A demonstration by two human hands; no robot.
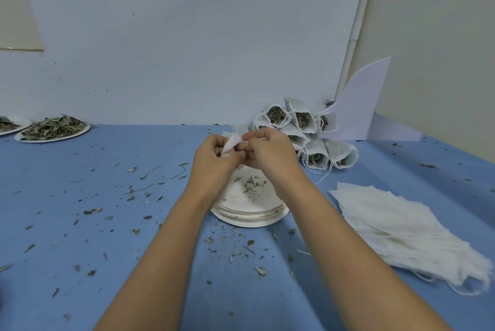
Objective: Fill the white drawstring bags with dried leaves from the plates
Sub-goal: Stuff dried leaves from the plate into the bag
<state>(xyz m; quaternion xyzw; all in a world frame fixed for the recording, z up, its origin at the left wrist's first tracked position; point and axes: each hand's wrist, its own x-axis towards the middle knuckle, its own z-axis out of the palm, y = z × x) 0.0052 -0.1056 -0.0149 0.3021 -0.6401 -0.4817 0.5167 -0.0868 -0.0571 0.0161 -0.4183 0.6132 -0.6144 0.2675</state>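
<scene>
My left hand (214, 158) and my right hand (270, 152) meet above a stack of white plates (249, 217) and both pinch one white drawstring bag (232, 142), whose top sticks up between my fingers. A few dried leaf crumbs (251, 184) lie on the top plate. A pile of filled bags (302, 131) with leaves showing in their mouths leans against the wall behind my hands. Flat empty bags (401, 229) lie stacked at the right. At the far left stands a plate heaped with dried leaves (53, 127).
A second leaf plate (9, 124) is cut off by the left edge. Leaf bits are scattered over the blue tablecloth (107, 223). A white curved board (364, 105) leans at the back right near the wall corner.
</scene>
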